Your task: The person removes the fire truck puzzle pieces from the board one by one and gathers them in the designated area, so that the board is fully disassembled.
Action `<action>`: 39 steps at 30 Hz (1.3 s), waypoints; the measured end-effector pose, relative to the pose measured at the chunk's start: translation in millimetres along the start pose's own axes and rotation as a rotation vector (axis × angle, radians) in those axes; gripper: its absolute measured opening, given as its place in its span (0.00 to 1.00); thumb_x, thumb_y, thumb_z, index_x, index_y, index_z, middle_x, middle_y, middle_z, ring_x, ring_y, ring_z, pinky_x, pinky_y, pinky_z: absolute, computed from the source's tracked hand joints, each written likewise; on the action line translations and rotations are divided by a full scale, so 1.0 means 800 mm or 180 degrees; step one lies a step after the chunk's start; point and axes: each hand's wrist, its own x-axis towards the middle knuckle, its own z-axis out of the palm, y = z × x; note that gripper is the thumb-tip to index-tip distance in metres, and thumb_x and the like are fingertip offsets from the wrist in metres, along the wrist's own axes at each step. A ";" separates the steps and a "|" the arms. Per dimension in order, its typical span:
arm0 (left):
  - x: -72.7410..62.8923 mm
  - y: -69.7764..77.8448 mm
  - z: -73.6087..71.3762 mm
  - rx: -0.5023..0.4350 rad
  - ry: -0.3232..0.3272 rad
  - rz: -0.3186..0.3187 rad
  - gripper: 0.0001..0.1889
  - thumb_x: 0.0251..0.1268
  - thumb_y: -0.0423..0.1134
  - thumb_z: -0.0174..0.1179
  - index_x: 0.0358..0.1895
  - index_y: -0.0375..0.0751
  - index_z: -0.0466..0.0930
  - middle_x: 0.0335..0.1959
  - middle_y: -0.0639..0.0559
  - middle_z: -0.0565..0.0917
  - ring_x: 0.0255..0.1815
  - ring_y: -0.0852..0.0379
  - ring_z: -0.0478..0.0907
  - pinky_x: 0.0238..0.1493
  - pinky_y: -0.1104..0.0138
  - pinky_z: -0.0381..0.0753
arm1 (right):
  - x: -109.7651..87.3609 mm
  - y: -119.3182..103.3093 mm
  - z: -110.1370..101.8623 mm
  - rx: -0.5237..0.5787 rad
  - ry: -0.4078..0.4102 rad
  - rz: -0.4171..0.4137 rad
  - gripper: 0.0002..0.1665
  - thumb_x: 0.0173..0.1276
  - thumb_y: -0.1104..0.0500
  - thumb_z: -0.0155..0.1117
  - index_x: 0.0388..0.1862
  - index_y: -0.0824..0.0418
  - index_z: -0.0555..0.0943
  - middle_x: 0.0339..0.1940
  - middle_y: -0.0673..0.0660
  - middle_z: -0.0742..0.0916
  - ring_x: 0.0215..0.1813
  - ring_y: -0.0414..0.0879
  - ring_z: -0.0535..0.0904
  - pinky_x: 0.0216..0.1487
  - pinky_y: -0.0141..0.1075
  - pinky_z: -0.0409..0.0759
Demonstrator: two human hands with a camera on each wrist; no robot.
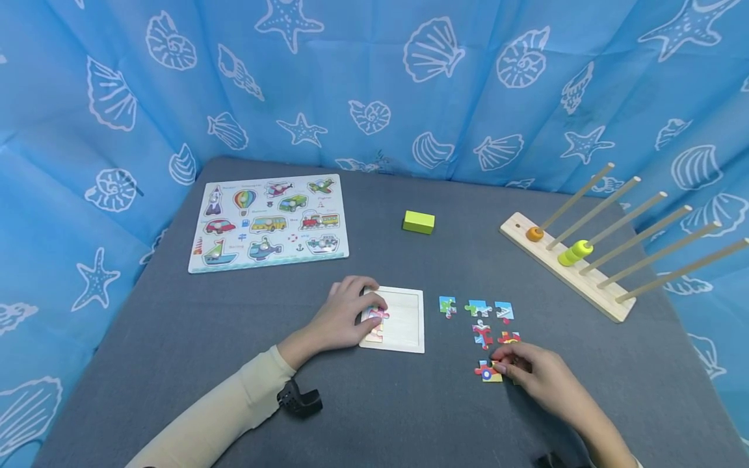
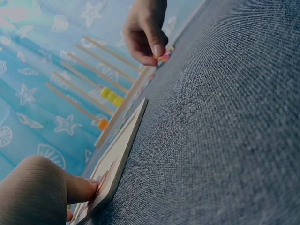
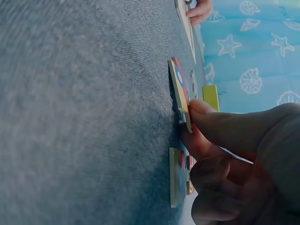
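Note:
My left hand [image 1: 345, 315] rests at the left side of a square wooden puzzle tray [image 1: 404, 348]. Its thumb presses on pink-patterned jigsaw pieces [image 1: 374, 331] inside the tray, and its other fingers lie over the upper left edge. Between thumb and forefinger, my right hand [image 1: 535, 377] pinches the edge of a red and yellow jigsaw piece [image 1: 487, 372] with a blue round mark. That piece looks tilted up from the cloth in the right wrist view. Partly under the right hand, another jigsaw piece [image 3: 174, 178] lies on the table.
Several loose jigsaw pieces [image 1: 480, 308] lie right of the tray. A green block [image 1: 419, 222] stands behind it. At the back left lies a vehicle peg puzzle board [image 1: 269, 224]. A wooden peg stand [image 1: 567, 270] with orange and yellow-green beads occupies the right side.

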 end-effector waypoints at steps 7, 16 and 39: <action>0.000 -0.001 0.000 -0.0002 -0.0009 -0.0015 0.08 0.64 0.49 0.58 0.44 0.57 0.81 0.58 0.51 0.73 0.61 0.50 0.65 0.53 0.51 0.62 | -0.005 0.003 -0.001 -0.0283 0.0229 -0.0326 0.14 0.52 0.62 0.75 0.36 0.49 0.84 0.31 0.42 0.79 0.27 0.31 0.66 0.26 0.28 0.66; 0.001 -0.001 0.001 -0.0003 -0.0057 -0.0052 0.08 0.65 0.50 0.58 0.44 0.57 0.81 0.58 0.51 0.72 0.62 0.51 0.64 0.53 0.52 0.62 | -0.006 -0.003 0.000 -0.0354 -0.0062 -0.0329 0.16 0.50 0.58 0.77 0.38 0.47 0.82 0.32 0.41 0.78 0.31 0.32 0.69 0.30 0.29 0.68; -0.001 -0.001 0.001 0.0011 0.0029 0.0084 0.09 0.64 0.50 0.59 0.44 0.55 0.81 0.58 0.49 0.73 0.61 0.50 0.65 0.53 0.51 0.63 | 0.008 -0.024 -0.040 -0.0285 0.1127 0.0132 0.13 0.73 0.53 0.55 0.41 0.61 0.81 0.25 0.51 0.78 0.24 0.38 0.67 0.23 0.31 0.66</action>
